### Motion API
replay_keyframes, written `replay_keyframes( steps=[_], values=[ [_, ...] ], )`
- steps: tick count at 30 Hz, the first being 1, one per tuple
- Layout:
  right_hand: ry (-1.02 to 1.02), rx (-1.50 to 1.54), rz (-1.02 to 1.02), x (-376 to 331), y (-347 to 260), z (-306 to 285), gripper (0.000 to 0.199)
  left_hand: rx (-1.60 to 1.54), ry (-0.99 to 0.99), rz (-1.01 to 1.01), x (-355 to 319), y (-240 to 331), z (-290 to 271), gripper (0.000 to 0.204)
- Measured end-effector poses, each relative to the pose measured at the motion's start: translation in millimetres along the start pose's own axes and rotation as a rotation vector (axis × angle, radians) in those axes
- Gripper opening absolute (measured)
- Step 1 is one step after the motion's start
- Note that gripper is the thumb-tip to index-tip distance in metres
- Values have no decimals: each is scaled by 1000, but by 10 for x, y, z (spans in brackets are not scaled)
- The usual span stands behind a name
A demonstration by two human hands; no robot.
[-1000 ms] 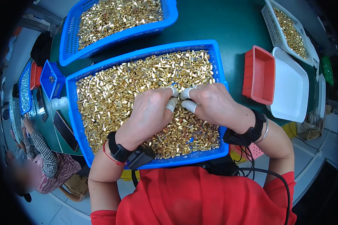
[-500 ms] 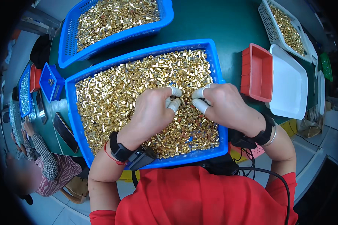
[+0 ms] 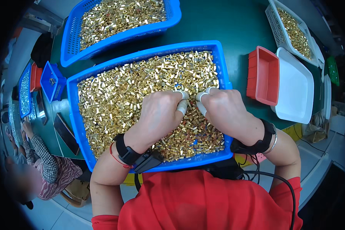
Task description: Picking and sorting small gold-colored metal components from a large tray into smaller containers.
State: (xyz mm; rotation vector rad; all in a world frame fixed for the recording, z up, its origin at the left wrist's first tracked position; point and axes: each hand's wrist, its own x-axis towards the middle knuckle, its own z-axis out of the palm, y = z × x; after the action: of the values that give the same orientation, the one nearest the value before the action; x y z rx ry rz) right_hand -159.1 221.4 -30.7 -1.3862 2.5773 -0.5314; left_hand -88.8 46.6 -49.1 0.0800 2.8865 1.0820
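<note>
My left hand (image 3: 159, 111) and my right hand (image 3: 226, 109) meet over a blue plastic basket (image 3: 222, 63) filled with small gold-coloured metal fittings (image 3: 115, 103). White finger covers sit on the thumb and forefinger of each hand. Both hands are closed in a pinch, their fingertips almost touching just above the pile. Whatever lies between the fingertips is hidden or too small to make out. Among the fittings, a few small blue bits (image 3: 195, 142) show at the lower right of the basket.
Behind stands another blue basket (image 3: 74, 42) of fittings. To the right are a red tray (image 3: 262, 78), a white tray (image 3: 295, 86) and a white basket (image 3: 280, 27) of fittings. A small blue bin (image 3: 51, 84) and a dark flat object (image 3: 66, 132) lie left, near another person (image 3: 48, 168).
My two hands have drawn closer together, narrowing the gap between their fingertips. The view has shifted slightly.
</note>
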Motion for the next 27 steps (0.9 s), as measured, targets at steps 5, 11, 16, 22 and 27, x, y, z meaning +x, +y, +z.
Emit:
replay_keyframes(
  steps=[5,11,16,22,27],
  values=[
    [-134,-92,84,39,-20,8,8,5,13,32,-17,-21,8,9],
    [-173,-111,129,122,-67,36,8,72,-45,19,22,18,2,9],
    [-157,-119,140,135,-99,119,10,-106,38,-21,15,-39,-15,10],
    [-105,298,181,98,-10,-122,16,-1461,-167,-400,0,-252,-389,15],
    [-121,745,301,3,179,-157,14,-1492,-203,-396,35,-279,-346,15]
  ],
)
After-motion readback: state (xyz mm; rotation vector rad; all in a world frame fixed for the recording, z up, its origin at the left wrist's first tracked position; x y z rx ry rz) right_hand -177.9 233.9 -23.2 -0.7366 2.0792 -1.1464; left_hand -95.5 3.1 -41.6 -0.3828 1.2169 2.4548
